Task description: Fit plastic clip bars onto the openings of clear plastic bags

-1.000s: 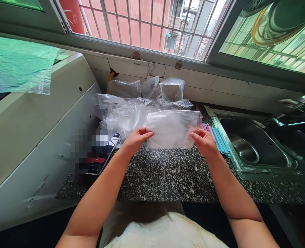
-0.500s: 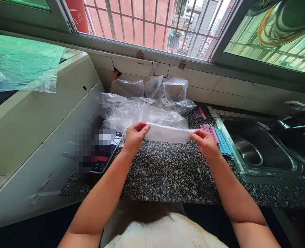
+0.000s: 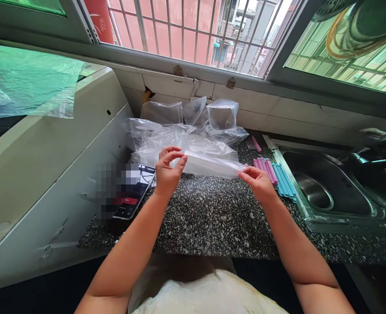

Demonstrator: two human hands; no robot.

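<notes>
- Two hands are on one clear bag (image 3: 212, 165): our left hand (image 3: 167, 171) pinches its left end between thumb and fingers, and our right hand (image 3: 257, 181) pinches its right end.
- We hold the bag just above the bench (image 3: 212, 218), near the middle of its back half, stretched into a narrow flat band between the hands.
- We judge the bag folded over lengthwise, since it shows as a slim strip and not a full sheet; whether the fold is finished we cannot tell.
- No clip is on the bag yet, as far as we can see. Pink sticks (image 3: 265, 168) and blue sticks (image 3: 283, 183) lie side by side on the bench by its right edge, against the sink (image 3: 330, 192), just beside the right hand and untouched.
- One pile of clear bags (image 3: 186, 131) lies loose at the back edge of the bench under the window, behind the held bag; we take these as still to be handled.
- We see no stack of finished bags anywhere on the bench, so we judge the work to be at an early stage.
- A phone (image 3: 132, 192) lies at the left edge of the bench, near the left hand.
</notes>
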